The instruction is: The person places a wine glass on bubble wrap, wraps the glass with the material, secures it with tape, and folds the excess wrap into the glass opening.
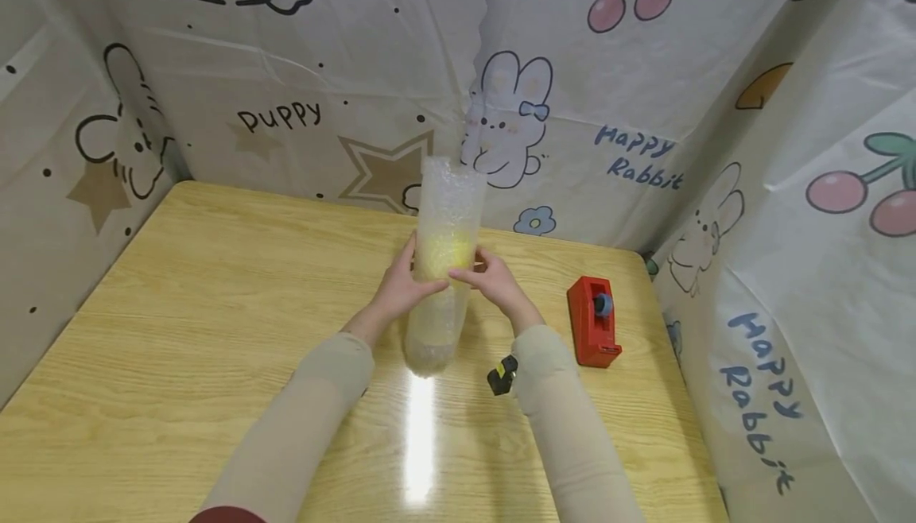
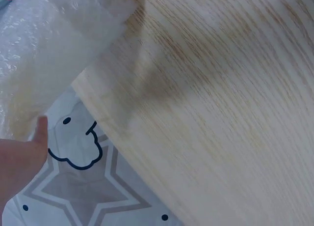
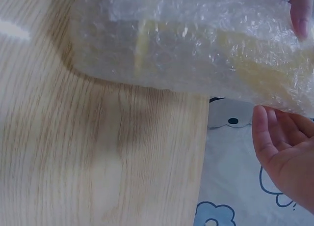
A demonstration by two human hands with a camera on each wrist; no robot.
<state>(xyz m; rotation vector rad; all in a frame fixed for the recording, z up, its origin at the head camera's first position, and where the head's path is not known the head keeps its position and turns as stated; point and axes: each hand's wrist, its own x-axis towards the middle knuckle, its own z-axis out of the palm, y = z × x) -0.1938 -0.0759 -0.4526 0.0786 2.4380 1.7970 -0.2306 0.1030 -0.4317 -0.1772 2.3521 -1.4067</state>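
A tall roll of clear bubble wrap stands on the wooden table, with something yellow showing through its middle. My left hand holds its left side, thumb across the front and fingers partly hidden behind. From the right, my right hand grips it at about the same height, its thumb also on the front. The left wrist view catches the wrap and part of the left hand. In the right wrist view, the fingertips of the right hand touch the wrap's lower edge. What is wrapped inside is blurred by the plastic.
A red tape dispenser with a blue-grey roll stands on the table to the right. A small black object with a yellow mark is beside the right sleeve. Printed cloth hangs behind and at both sides.
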